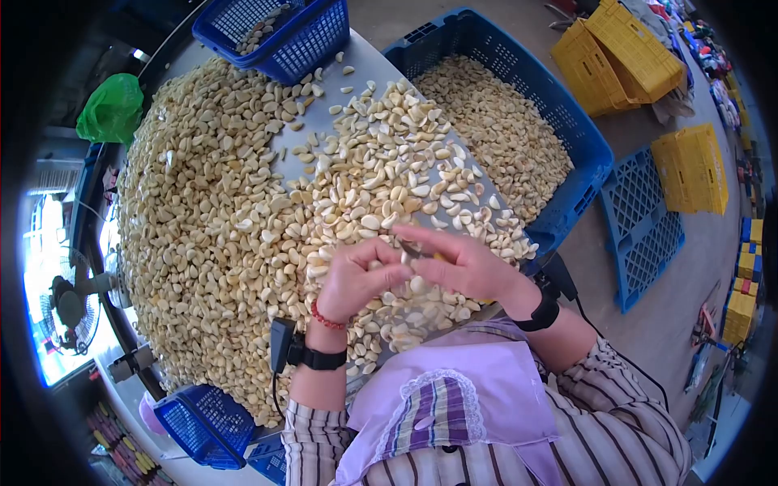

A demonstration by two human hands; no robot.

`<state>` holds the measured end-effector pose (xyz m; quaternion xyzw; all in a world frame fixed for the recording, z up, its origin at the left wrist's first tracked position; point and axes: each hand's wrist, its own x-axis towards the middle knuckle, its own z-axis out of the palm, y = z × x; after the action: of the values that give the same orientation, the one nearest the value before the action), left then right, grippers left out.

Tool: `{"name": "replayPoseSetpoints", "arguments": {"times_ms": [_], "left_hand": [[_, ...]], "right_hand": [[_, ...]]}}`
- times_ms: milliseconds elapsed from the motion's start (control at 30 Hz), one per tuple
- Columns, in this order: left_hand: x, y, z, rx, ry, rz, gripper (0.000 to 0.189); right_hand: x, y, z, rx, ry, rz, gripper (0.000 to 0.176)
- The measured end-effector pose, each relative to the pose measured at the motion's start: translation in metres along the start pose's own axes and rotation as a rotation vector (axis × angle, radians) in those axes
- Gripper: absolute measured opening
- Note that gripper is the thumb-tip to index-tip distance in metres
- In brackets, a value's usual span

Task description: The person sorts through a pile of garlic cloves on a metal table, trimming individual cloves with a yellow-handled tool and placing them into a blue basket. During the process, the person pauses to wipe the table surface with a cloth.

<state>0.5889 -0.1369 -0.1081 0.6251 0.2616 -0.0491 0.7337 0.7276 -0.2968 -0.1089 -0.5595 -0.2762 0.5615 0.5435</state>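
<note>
Pale, peeled cloves [211, 202], which look like garlic, lie in a large heap on the metal table [320, 121]. My left hand [361, 275] is over the near part of the heap, its fingers closed around a pale clove. Close against it, my right hand [462, 263] is closed on a small dark tool, seemingly a knife [412, 251], whose tip points toward the left hand. The fingertips of both hands almost touch. Looser cloves spread under and beyond the hands.
A large blue crate [587, 154] of cloves stands beyond the table's right edge. A blue basket [312, 40] sits at the top, another [207, 425] at lower left. Yellow crates [689, 170], a blue pallet [644, 227], a green bag [112, 109] and a fan [71, 304] surround it.
</note>
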Motion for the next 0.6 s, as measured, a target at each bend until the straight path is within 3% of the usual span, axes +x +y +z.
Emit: {"name": "replayPoseSetpoints", "arguments": {"times_ms": [33,100,133,167,233,267,300,367,400,500,567,600], "left_hand": [[-0.007,-0.005,-0.002,-0.001,0.003,0.002,0.011],[-0.019,-0.023,-0.006,-0.291,-0.238,0.124,0.011],[-0.023,-0.025,-0.005,-0.591,-0.312,0.130,0.013],[-0.021,-0.025,-0.002,-0.591,-0.312,0.130,0.013],[-0.015,-0.021,0.007,-0.690,0.085,0.087,0.010],[-0.010,-0.025,-0.005,-0.466,0.164,0.024,0.011],[0.003,-0.032,-0.006,-0.469,0.171,0.023,0.011],[0.030,-0.040,-0.001,0.602,0.404,0.298,0.014],[0.033,-0.034,0.004,0.868,0.450,0.348,0.019],[0.048,-0.043,0.008,1.154,0.462,0.258,0.021],[0.049,-0.046,0.004,1.083,0.469,0.355,0.019],[0.048,-0.046,0.001,0.726,0.417,0.196,0.017]], "right_hand": [[0.000,0.004,0.001,0.008,-0.062,-0.006,0.048],[0.000,0.007,0.000,-0.035,-0.101,-0.071,0.044],[-0.001,0.002,-0.001,-0.043,-0.055,-0.001,0.044],[-0.002,0.000,-0.004,-0.050,-0.009,0.071,0.043],[-0.003,0.004,-0.016,0.041,0.079,0.193,0.042],[-0.001,0.002,-0.020,0.152,0.183,0.162,0.041],[0.000,0.001,-0.023,0.265,0.286,0.131,0.040],[0.005,0.001,-0.026,0.283,0.324,0.119,0.040],[0.006,0.001,-0.028,0.303,0.369,0.105,0.040],[0.006,-0.003,-0.029,0.268,0.355,0.087,0.040],[0.002,0.005,-0.032,0.256,0.336,0.076,0.042],[0.001,0.008,-0.032,0.240,0.307,0.067,0.045]]}}
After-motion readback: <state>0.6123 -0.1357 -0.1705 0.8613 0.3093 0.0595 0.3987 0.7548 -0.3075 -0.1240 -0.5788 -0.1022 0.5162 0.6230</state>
